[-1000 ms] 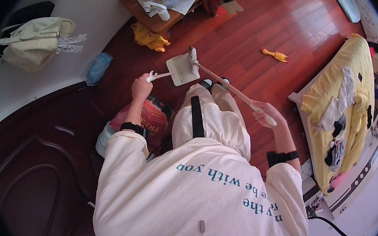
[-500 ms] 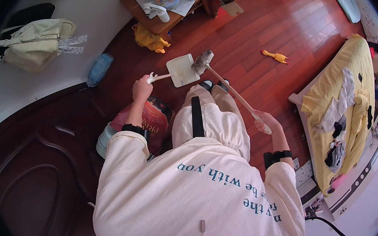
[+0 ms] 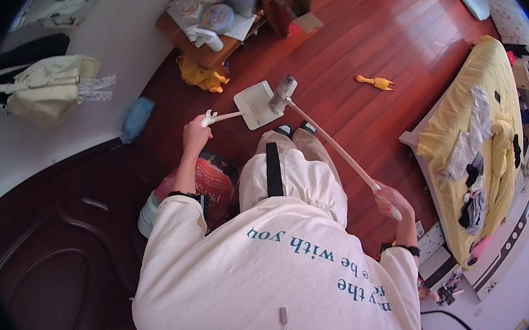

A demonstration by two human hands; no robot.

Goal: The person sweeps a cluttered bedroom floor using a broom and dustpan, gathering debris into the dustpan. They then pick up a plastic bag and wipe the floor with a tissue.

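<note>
My left hand (image 3: 197, 135) is closed round the handle of a white dustpan (image 3: 259, 114), whose pan lies on the floor ahead of my feet. In my right hand (image 3: 393, 203) is the pale stick of a broom (image 3: 337, 147), gripped near its end. The stick slants away to the far left. Its grey, fuzzy head (image 3: 281, 94) is at the right edge of the pan; whether it touches the pan I cannot tell. No debris can be made out in the pan.
A yellow rubber chicken (image 3: 375, 83) lies on the red wood floor. A bed with a yellow sheet (image 3: 438, 138) and clothes stands right. Far left are a cluttered small table (image 3: 224, 54), a yellow bag (image 3: 200, 76) and a blue plastic bag (image 3: 136, 119). A dark red bag (image 3: 214, 185) sits near my left arm.
My right hand has moved right and nearer to me, with the broom's stick. The broom head remains by the pan's right edge. My left hand stays on the dustpan; the view has shifted slightly.
</note>
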